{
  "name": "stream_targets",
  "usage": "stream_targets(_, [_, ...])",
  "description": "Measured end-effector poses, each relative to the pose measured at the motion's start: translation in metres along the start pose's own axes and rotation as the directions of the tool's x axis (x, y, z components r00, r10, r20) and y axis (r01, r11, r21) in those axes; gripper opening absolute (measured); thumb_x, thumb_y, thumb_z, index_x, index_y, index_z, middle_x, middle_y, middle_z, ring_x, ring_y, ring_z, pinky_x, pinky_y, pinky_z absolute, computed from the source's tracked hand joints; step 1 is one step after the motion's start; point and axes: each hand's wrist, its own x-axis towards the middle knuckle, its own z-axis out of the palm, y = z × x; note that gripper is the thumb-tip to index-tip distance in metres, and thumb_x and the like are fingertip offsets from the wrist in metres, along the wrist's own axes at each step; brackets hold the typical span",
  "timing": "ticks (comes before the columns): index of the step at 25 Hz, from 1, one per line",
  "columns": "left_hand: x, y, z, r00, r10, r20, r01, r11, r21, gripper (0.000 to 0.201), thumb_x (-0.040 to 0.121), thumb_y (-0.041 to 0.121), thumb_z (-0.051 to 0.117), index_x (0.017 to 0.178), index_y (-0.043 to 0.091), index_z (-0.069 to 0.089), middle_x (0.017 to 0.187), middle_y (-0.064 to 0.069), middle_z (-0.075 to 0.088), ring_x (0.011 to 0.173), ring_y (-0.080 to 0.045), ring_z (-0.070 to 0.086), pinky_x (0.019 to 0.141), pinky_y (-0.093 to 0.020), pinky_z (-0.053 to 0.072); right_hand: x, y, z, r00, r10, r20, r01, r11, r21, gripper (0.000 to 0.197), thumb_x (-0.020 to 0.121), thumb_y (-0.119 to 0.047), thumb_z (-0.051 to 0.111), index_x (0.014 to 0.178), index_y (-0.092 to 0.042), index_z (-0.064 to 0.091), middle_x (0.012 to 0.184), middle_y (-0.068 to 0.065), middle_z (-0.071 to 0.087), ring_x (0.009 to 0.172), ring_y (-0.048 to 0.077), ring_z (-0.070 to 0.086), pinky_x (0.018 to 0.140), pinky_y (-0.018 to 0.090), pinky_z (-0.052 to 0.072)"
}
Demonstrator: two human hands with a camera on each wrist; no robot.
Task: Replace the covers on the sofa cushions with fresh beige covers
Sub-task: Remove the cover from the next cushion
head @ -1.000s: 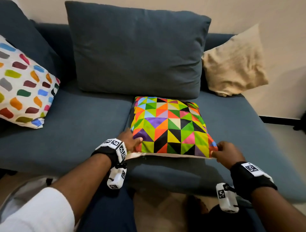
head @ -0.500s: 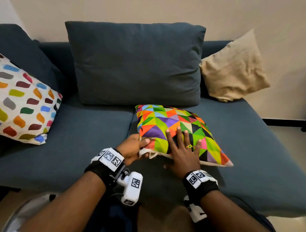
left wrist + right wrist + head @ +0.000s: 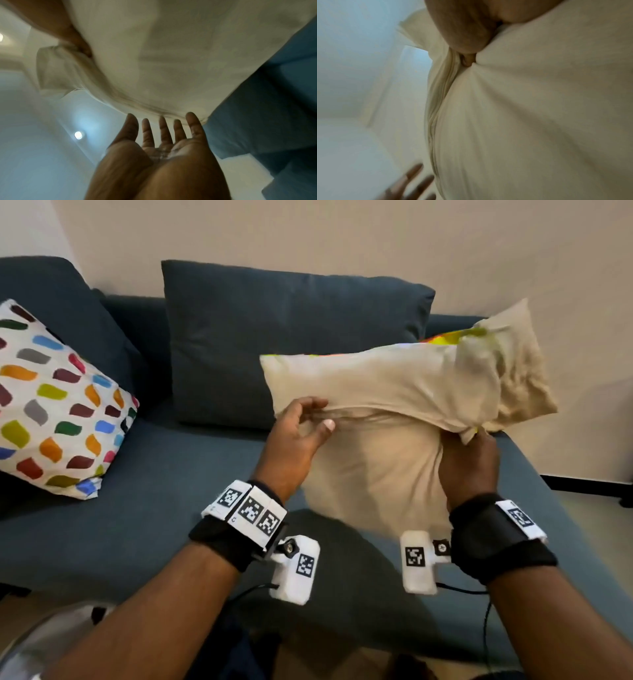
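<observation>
The cushion (image 3: pixel 376 467) is held up off the sofa seat, its plain beige back towards me. A strip of its colourful triangle-pattern front (image 3: pixel 448 337) shows along the top edge. My right hand (image 3: pixel 469 453) pinches the bunched beige fabric at the seam near the cushion's right corner, seen close in the right wrist view (image 3: pixel 467 33). My left hand (image 3: pixel 301 426) is open, its fingertips touching the seam at the cushion's left end; the left wrist view shows the left hand (image 3: pixel 163 128) with straight fingers under the cushion (image 3: pixel 171 54).
A beige-covered cushion (image 3: pixel 524 378) leans in the sofa's right corner, just behind the held one. A large dark blue back cushion (image 3: pixel 274 337) stands in the middle, a white cushion with coloured dabs (image 3: pixel 51 405) at the left. Bare blue seat (image 3: pixel 120 508) lies below.
The cushion has been lifted off the seat and turned over, so its beige back faces me. My right hand went from lying flat on it to pinching its seam.
</observation>
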Motion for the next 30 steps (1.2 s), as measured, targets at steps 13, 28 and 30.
stream_targets(13, [-0.036, -0.169, -0.058, 0.682, -0.721, 0.124, 0.468, 0.56, 0.684, 0.068, 0.085, 0.049, 0.072, 0.137, 0.013, 0.048, 0.133, -0.007, 0.058, 0.118, -0.025, 0.058, 0.103, -0.037, 0.045, -0.007, 0.184, 0.027, 0.778, 0.627, 0.041, -0.606, 0.767, -0.211, 0.076, 0.069, -0.036, 0.081, 0.132, -0.008, 0.05, 0.13, 0.017, 0.06, 0.108, 0.036, 0.061, 0.093, 0.04, 0.05])
stream_targets(28, [0.049, -0.2, -0.069, 0.778, -0.622, 0.083, 0.265, 0.446, 0.855, 0.02, 0.088, 0.028, 0.058, 0.107, 0.022, 0.064, 0.106, -0.003, 0.067, 0.094, -0.03, 0.063, 0.078, -0.032, 0.048, 0.02, 0.167, -0.01, 0.337, 0.585, 0.738, 0.273, 0.689, -0.671, 0.024, 0.067, -0.032, 0.065, 0.064, -0.008, 0.065, 0.06, 0.004, 0.064, 0.054, 0.012, 0.06, 0.057, 0.026, 0.051])
stream_targets(30, [0.067, -0.197, -0.041, 0.827, -0.552, 0.109, 0.183, 0.447, 0.875, 0.022, 0.09, 0.019, 0.053, 0.109, 0.023, 0.063, 0.117, -0.008, 0.067, 0.104, -0.035, 0.062, 0.08, -0.033, 0.046, 0.001, 0.162, -0.024, 0.067, 0.706, 0.705, 0.236, 0.676, -0.698, 0.026, 0.067, -0.025, 0.071, 0.076, -0.001, 0.07, 0.073, 0.011, 0.066, 0.068, 0.018, 0.067, 0.066, 0.032, 0.06])
